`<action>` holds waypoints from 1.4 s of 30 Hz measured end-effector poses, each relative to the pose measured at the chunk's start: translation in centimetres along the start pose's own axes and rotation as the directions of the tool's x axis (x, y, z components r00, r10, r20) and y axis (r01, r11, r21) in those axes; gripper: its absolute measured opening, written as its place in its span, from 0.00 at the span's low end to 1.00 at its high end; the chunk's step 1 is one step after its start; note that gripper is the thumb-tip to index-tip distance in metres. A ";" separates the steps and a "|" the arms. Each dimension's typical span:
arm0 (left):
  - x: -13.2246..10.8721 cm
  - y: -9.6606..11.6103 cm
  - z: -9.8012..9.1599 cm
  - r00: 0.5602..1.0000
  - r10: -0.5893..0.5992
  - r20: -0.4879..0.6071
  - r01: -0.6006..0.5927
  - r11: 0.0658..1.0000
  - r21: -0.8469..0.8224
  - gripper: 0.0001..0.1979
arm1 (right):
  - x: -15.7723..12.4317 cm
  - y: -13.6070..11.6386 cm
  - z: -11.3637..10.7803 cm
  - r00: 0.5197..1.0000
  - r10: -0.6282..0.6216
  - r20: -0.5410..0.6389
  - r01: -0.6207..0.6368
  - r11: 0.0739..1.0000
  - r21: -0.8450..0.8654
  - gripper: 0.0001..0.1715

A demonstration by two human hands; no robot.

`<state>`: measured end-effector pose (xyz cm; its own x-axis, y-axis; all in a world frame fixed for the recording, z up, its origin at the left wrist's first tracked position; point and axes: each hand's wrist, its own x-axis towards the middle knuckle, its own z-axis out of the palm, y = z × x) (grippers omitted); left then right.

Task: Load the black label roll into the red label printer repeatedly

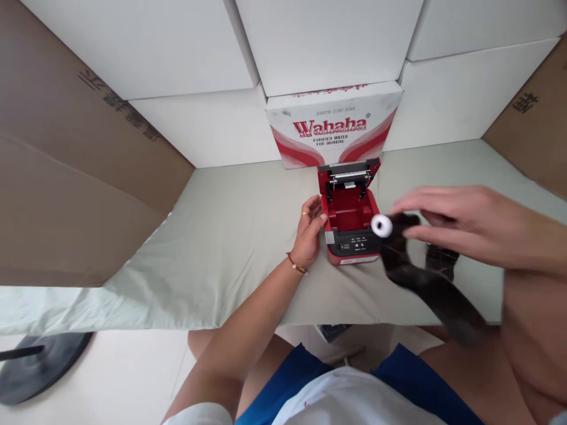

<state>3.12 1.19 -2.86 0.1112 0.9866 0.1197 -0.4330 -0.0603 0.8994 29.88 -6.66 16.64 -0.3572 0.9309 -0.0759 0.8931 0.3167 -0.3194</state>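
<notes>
A small red-and-black label printer (352,245) stands on the cloth with its lid (348,176) raised, showing a red inner bay. Against its left side wall rests my left hand (310,227), fingers curled and thumb pressed on the edge. My right hand (443,218), slightly blurred, pinches a roll of black ribbon film with a white core (381,226) just right of the printer. From that roll a loose black strip (425,283) trails down towards my lap. More dark shiny film (442,261) lies on the cloth beneath my right hand.
Behind the printer is a Wahaha water carton (332,127), backed by stacked white boxes (328,41). Brown cardboard walls (80,177) flank the table at left and right. A green-grey cloth (239,236) covers the tabletop. On the floor at lower left sits a round black base (44,366).
</notes>
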 end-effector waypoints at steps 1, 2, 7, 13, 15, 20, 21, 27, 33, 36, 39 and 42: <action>-0.1 0.0 0.0 0.998 0.042 -0.050 -0.041 0.999 0.023 0.30 | 1.7 -1.2 0.5 0.999 -0.049 -0.003 0.049 0.998 0.028 0.22; -0.2 0.1 0.1 0.990 0.092 -0.106 -0.086 0.995 0.059 0.29 | 3.3 -2.2 1.2 0.999 -0.038 -0.019 0.038 0.999 0.004 0.22; -2.3 2.2 0.5 0.886 0.419 -0.198 -0.324 0.865 0.382 0.18 | 8.1 -4.8 4.9 0.992 0.124 0.030 -0.112 0.960 -0.257 0.22; -6.0 4.0 1.7 0.654 0.644 0.397 -0.736 0.423 0.528 0.24 | 9.3 -4.7 6.4 0.985 0.172 0.000 -0.163 0.933 -0.320 0.21; -6.3 3.7 2.3 0.481 0.690 0.541 -0.839 0.182 0.514 0.27 | 9.9 -4.7 6.6 0.982 0.191 0.002 -0.180 0.927 -0.328 0.21; -5.9 3.2 3.2 0.417 0.674 0.609 -0.845 0.041 0.533 0.19 | 11.7 -4.5 7.2 0.972 0.222 0.069 -0.191 0.932 -0.309 0.21; -5.8 3.2 3.2 0.419 0.665 0.618 -0.845 0.037 0.533 0.19 | 11.8 -4.3 7.2 0.972 0.222 0.072 -0.190 0.933 -0.305 0.22; -5.9 3.5 3.1 0.418 0.621 0.663 -0.845 -0.001 0.534 0.15 | 8.3 -3.1 5.7 0.992 -0.066 -0.105 0.084 0.980 0.180 0.14; -6.0 3.3 3.3 0.412 0.601 0.684 -0.847 -0.024 0.532 0.15 | 8.0 -0.5 4.4 0.601 0.201 -0.774 0.157 0.919 0.361 0.16; -6.0 3.2 3.3 0.408 0.600 0.688 -0.843 -0.042 0.536 0.15 | 10.2 1.0 5.8 0.675 0.128 -0.726 0.181 0.926 0.331 0.28; -6.1 3.3 3.2 0.402 0.589 0.701 -0.849 -0.046 0.526 0.14 | 10.5 0.9 7.2 0.740 0.050 -0.671 0.248 0.907 0.340 0.24; -6.1 3.3 3.1 0.403 0.572 0.714 -0.852 -0.050 0.521 0.12 | 8.4 -0.2 8.1 0.701 0.021 -0.713 0.289 0.905 0.311 0.20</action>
<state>3.75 -5.54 0.70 0.4356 0.2549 0.8633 0.3928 -0.9167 0.0725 24.51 -0.39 8.40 -0.0368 0.7887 0.6137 0.6203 0.4995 -0.6047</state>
